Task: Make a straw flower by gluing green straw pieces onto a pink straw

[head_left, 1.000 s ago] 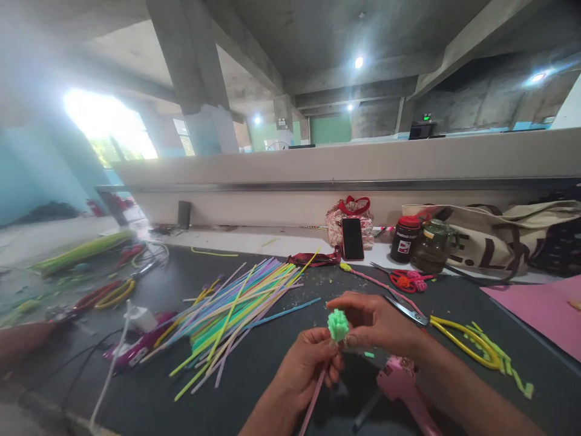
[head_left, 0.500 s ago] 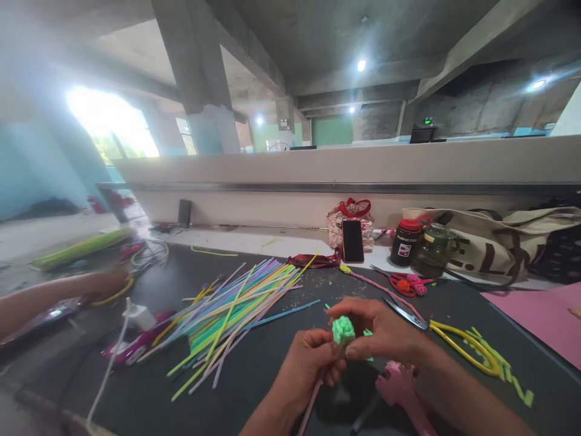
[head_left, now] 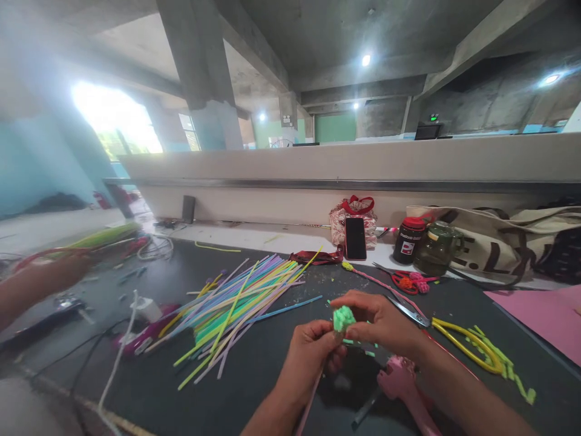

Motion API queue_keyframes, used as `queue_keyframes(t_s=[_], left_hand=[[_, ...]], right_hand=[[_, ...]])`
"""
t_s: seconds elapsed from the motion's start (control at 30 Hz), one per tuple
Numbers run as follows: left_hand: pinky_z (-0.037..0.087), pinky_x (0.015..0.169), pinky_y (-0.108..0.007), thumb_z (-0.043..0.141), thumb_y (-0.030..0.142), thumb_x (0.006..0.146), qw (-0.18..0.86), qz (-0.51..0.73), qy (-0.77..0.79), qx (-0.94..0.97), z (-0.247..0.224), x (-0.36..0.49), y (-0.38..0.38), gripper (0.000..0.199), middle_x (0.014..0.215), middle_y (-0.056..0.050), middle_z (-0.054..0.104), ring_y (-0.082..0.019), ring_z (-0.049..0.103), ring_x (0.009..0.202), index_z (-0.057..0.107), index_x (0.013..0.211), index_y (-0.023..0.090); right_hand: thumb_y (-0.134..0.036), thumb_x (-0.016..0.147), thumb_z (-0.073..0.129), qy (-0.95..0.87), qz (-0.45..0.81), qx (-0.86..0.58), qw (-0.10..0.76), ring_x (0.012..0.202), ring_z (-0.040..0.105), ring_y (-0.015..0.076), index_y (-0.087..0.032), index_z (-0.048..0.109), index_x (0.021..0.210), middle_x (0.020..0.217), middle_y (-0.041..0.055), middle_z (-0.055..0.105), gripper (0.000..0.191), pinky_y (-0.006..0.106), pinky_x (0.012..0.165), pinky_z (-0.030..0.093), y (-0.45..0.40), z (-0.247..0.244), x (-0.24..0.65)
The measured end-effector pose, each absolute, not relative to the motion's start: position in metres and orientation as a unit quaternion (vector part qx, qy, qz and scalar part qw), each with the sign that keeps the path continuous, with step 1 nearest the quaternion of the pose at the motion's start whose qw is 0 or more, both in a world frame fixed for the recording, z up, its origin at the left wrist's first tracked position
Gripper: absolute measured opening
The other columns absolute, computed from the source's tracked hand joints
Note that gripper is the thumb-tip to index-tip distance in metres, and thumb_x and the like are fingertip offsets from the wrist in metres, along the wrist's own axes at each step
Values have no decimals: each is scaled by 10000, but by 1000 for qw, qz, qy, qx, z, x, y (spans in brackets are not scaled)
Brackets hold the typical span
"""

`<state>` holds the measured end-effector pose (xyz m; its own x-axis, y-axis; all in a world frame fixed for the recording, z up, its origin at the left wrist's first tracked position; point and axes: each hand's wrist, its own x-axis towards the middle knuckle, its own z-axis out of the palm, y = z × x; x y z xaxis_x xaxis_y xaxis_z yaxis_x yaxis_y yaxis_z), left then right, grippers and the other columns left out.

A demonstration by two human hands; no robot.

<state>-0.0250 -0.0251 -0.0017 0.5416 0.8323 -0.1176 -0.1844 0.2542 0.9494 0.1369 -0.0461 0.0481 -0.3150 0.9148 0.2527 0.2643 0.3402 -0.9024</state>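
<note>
Both my hands meet over the near right part of the dark table. My left hand [head_left: 313, 350] is closed around the base of a light green fuzzy chenille-stem bud [head_left: 344, 318], and a thin pink stem [head_left: 310, 404] runs down below that hand. The fingers of my right hand [head_left: 377, 318] curl round the bud's right side and pinch it. Small green clippings lie beneath the hands. Close below my right wrist is a pink glue gun [head_left: 400, 381] with a translucent stick [head_left: 365, 412]. Yellow-handled scissors [head_left: 467, 348] lie just right of my right hand.
Multicoloured chenille stems [head_left: 245, 309] are heaped to the left. Red-handled scissors [head_left: 403, 280], a phone [head_left: 355, 238], a black bottle [head_left: 408, 240] and a green jug [head_left: 438, 248] stand or lie behind. Another person's arm [head_left: 40, 281] reaches in at far left, near cords.
My hands stay around the green bud, with slight shifts of the fingers. At left, the other person's arm has moved further left. The view has shifted slightly.
</note>
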Motion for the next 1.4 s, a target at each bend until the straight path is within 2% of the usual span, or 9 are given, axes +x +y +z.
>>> queue_keyframes(t_s=[0.1,0.2,0.5,0.63,0.97,1.03,1.13,1.2,1.4], left_hand=[[304,349,-147,598,334,659,780,347,305,422,2,-27,-23,228,506,10,543,-44,444,357,576,676,107],[300,328,-128,601,340,666,811,332,294,381,2,-28,-21,254,485,17,537,-38,449,344,581,736,98],[274,282,-131,610,300,654,845,300,270,351,-3,-29,-22,210,407,24,516,-38,409,276,523,614,113],[266,279,-131,610,304,650,836,297,281,367,-1,-29,-22,223,395,22,513,-37,405,270,516,586,113],[226,289,-138,616,343,626,803,305,324,397,0,-28,-22,257,381,28,496,-26,374,266,526,567,109],[229,298,-140,614,352,628,797,315,327,398,1,-27,-22,267,389,29,494,-24,375,273,526,558,110],[248,315,-142,613,369,630,778,340,337,406,3,-27,-22,277,416,26,514,-28,399,296,531,562,115],[265,327,-143,616,376,630,761,347,350,422,3,-26,-23,275,441,21,537,-34,422,317,542,584,116],[343,356,-156,559,425,675,791,289,321,434,2,-28,-23,329,562,-39,607,-74,508,402,575,669,96]], right_hand=[[-350,740,535,-664,424,-431,441,694,504,125,-227,564,1049,905,19,548,333,226,561,382,-42,45,142],[-367,760,508,-617,438,-478,446,583,488,104,-187,604,955,754,12,576,282,202,465,330,-38,40,142],[-243,621,671,-571,578,-384,438,543,417,64,-145,585,734,632,-45,508,173,174,487,314,-39,29,124],[-221,638,645,-571,563,-420,424,513,388,58,-137,602,798,598,-48,490,186,154,419,272,-41,28,121],[-242,682,594,-572,537,-441,436,476,359,55,-154,604,793,549,-61,452,142,159,395,255,-46,30,114],[-262,656,624,-570,555,-428,429,484,372,60,-159,593,829,571,-54,468,203,159,390,264,-44,28,118],[-279,588,681,-553,569,-420,440,538,438,76,-183,550,986,732,-17,544,429,165,399,298,-38,28,127],[-321,616,657,-532,566,-432,457,552,475,84,-183,523,1057,804,12,568,481,172,401,311,-35,28,132],[-343,716,578,-530,576,-420,459,445,453,54,-153,599,961,597,-24,558,311,175,387,260,-33,22,140]])
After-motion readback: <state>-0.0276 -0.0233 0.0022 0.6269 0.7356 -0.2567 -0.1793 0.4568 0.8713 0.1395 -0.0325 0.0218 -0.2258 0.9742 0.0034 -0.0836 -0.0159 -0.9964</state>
